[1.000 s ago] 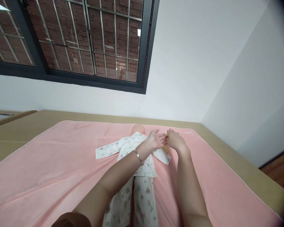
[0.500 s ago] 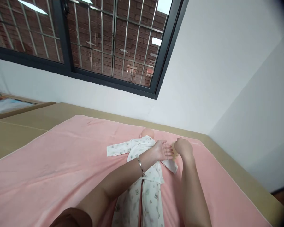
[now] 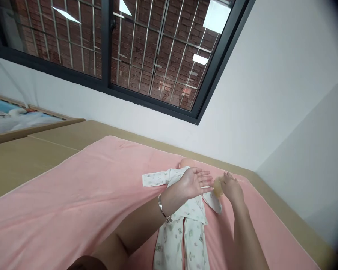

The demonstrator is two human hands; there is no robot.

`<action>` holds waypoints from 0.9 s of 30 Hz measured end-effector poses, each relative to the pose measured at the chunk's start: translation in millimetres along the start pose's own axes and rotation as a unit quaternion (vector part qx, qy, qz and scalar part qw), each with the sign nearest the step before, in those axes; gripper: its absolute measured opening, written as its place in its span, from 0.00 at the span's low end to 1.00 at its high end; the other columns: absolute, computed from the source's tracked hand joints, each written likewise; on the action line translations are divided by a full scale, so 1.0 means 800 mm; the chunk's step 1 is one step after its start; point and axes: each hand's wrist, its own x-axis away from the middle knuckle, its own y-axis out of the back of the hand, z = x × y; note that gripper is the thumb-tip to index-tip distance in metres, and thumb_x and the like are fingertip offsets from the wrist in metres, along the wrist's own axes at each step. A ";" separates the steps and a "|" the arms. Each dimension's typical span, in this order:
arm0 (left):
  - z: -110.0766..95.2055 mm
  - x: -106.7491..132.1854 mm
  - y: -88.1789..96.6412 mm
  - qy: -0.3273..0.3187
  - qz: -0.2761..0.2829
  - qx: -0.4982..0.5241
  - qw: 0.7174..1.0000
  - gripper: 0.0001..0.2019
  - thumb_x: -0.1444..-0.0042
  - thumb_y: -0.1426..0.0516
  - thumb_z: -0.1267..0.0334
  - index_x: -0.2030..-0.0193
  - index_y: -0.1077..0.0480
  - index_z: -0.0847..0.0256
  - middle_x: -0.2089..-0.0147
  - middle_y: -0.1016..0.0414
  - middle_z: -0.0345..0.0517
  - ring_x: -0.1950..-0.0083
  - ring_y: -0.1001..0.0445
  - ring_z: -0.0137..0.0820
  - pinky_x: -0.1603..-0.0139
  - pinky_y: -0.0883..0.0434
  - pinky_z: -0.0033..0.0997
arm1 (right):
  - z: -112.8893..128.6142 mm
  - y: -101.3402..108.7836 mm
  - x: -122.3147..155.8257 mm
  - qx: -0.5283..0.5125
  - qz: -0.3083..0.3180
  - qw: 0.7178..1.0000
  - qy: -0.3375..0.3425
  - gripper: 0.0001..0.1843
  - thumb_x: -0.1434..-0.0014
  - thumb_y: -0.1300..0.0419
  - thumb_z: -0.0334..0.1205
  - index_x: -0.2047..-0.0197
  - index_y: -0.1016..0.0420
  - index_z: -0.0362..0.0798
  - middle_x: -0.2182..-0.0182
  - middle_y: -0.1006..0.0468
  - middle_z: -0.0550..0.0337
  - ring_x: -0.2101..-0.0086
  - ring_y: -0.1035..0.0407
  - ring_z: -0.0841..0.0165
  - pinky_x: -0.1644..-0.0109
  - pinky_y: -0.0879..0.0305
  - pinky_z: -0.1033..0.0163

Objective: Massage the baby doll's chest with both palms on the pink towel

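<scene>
A baby doll (image 3: 186,162) in a white printed romper (image 3: 183,228) lies on its back on a pink blanket (image 3: 73,202). My left hand (image 3: 194,182), with a bracelet on the wrist, hovers palm-up over the doll's chest, fingers stretched out. My right hand (image 3: 231,188) is just to its right, fingers curled round a small yellowish translucent object (image 3: 218,186) held at my left fingertips. The romper's right sleeve (image 3: 214,200) lies under both hands.
The blanket covers a tan mattress (image 3: 30,157) pushed into the corner of white walls. A barred dark-framed window (image 3: 115,52) faces a brick wall. Another bed with bedding (image 3: 14,120) stands at the far left.
The view has swung left and tilted. My right hand has gone from a closed fist beside the left hand to holding the yellowish object up against my left fingertips.
</scene>
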 end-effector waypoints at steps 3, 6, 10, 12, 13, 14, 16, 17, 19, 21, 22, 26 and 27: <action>-0.008 0.025 -0.011 -0.028 0.013 -0.004 1.000 0.16 0.41 0.48 0.63 0.51 0.28 0.68 0.45 0.26 0.63 0.46 0.24 0.42 0.51 0.23 0.40 | -0.010 -0.004 0.005 -0.043 0.008 0.999 -0.002 0.31 0.35 0.58 0.33 0.31 0.41 0.38 0.31 0.41 0.44 0.34 0.43 0.59 0.33 0.44 0.54; -0.011 0.040 -0.018 -0.088 0.007 -0.007 0.996 0.12 0.42 0.47 0.64 0.55 0.27 0.66 0.43 0.27 0.61 0.46 0.24 0.40 0.49 0.23 0.38 | -0.011 -0.008 0.011 -0.044 -0.009 0.999 0.010 0.32 0.36 0.58 0.31 0.29 0.44 0.39 0.30 0.42 0.46 0.32 0.47 0.61 0.30 0.48 0.54; -0.008 0.045 -0.020 -0.109 0.000 -0.014 0.994 0.11 0.42 0.47 0.64 0.56 0.27 0.64 0.42 0.28 0.60 0.44 0.25 0.40 0.46 0.24 0.38 | -0.002 -0.018 0.018 0.016 -0.041 0.999 0.027 0.34 0.38 0.55 0.31 0.29 0.48 0.31 0.31 0.43 0.36 0.31 0.50 0.56 0.28 0.55 0.48; -0.007 0.046 -0.021 -0.097 0.006 -0.020 0.995 0.12 0.42 0.47 0.64 0.55 0.26 0.65 0.42 0.28 0.60 0.45 0.25 0.40 0.47 0.24 0.38 | 0.001 -0.023 0.020 0.038 -0.056 0.997 0.036 0.34 0.39 0.54 0.31 0.30 0.46 0.30 0.32 0.43 0.34 0.31 0.51 0.53 0.28 0.56 0.46; -0.007 0.048 -0.021 -0.093 0.007 -0.022 0.995 0.13 0.42 0.47 0.64 0.55 0.26 0.65 0.42 0.28 0.61 0.45 0.24 0.41 0.47 0.23 0.38 | 0.001 -0.025 0.022 0.044 -0.062 0.996 0.042 0.33 0.39 0.53 0.31 0.31 0.45 0.30 0.31 0.44 0.33 0.31 0.51 0.52 0.28 0.56 0.46; -0.007 0.049 -0.021 -0.090 0.007 -0.023 0.996 0.13 0.43 0.47 0.65 0.54 0.26 0.65 0.42 0.28 0.61 0.45 0.25 0.41 0.48 0.23 0.38 | 0.000 -0.027 0.023 0.046 -0.066 0.996 0.047 0.33 0.39 0.53 0.31 0.31 0.44 0.30 0.31 0.45 0.33 0.30 0.52 0.52 0.28 0.56 0.45; -0.008 0.051 -0.021 -0.090 0.008 -0.024 0.996 0.14 0.43 0.47 0.65 0.54 0.26 0.66 0.41 0.28 0.61 0.45 0.25 0.42 0.49 0.23 0.39 | -0.002 -0.027 0.025 0.037 -0.066 0.996 0.051 0.32 0.40 0.52 0.30 0.32 0.43 0.31 0.30 0.46 0.33 0.30 0.54 0.52 0.28 0.55 0.46; -0.008 0.052 -0.020 -0.090 0.009 -0.025 0.996 0.14 0.43 0.46 0.65 0.54 0.26 0.66 0.41 0.28 0.61 0.44 0.25 0.42 0.48 0.23 0.39 | -0.002 -0.025 0.026 0.026 -0.063 0.996 0.052 0.32 0.40 0.52 0.30 0.32 0.42 0.32 0.30 0.47 0.34 0.30 0.55 0.52 0.28 0.54 0.46; -0.008 0.051 -0.017 -0.091 0.011 -0.025 0.996 0.14 0.43 0.46 0.65 0.54 0.25 0.66 0.41 0.28 0.61 0.43 0.26 0.42 0.46 0.24 0.39 | 0.000 -0.017 0.027 -0.002 -0.055 0.997 0.052 0.31 0.39 0.52 0.30 0.32 0.40 0.33 0.30 0.47 0.34 0.29 0.57 0.51 0.29 0.53 0.46; -0.008 0.047 -0.014 -0.092 0.005 -0.027 0.995 0.14 0.43 0.47 0.65 0.53 0.26 0.66 0.41 0.28 0.61 0.42 0.26 0.42 0.44 0.25 0.39 | 0.011 -0.002 0.029 -0.041 -0.053 0.996 0.052 0.30 0.38 0.52 0.31 0.33 0.37 0.33 0.30 0.48 0.34 0.29 0.60 0.49 0.28 0.54 0.44; -0.007 0.044 -0.013 -0.093 -0.003 -0.028 0.995 0.14 0.43 0.47 0.65 0.53 0.26 0.66 0.41 0.29 0.61 0.41 0.27 0.42 0.44 0.25 0.39 | 0.020 0.009 0.032 -0.067 -0.055 0.995 0.050 0.30 0.38 0.52 0.32 0.34 0.36 0.34 0.29 0.50 0.35 0.29 0.62 0.48 0.28 0.55 0.43; -0.008 0.032 -0.008 -0.082 -0.038 -0.021 0.996 0.16 0.42 0.48 0.64 0.50 0.28 0.66 0.39 0.30 0.61 0.37 0.29 0.41 0.41 0.27 0.37 | 0.076 0.063 0.053 -0.241 -0.059 0.968 0.049 0.29 0.34 0.52 0.42 0.32 0.37 0.43 0.27 0.53 0.45 0.29 0.58 0.54 0.29 0.49 0.45; -0.010 0.030 -0.008 -0.074 -0.038 -0.013 0.996 0.16 0.41 0.48 0.64 0.49 0.28 0.66 0.38 0.30 0.60 0.37 0.29 0.40 0.41 0.28 0.36 | 0.092 0.076 0.060 -0.287 -0.057 0.955 0.048 0.29 0.33 0.53 0.45 0.32 0.37 0.46 0.28 0.51 0.47 0.29 0.54 0.55 0.30 0.46 0.46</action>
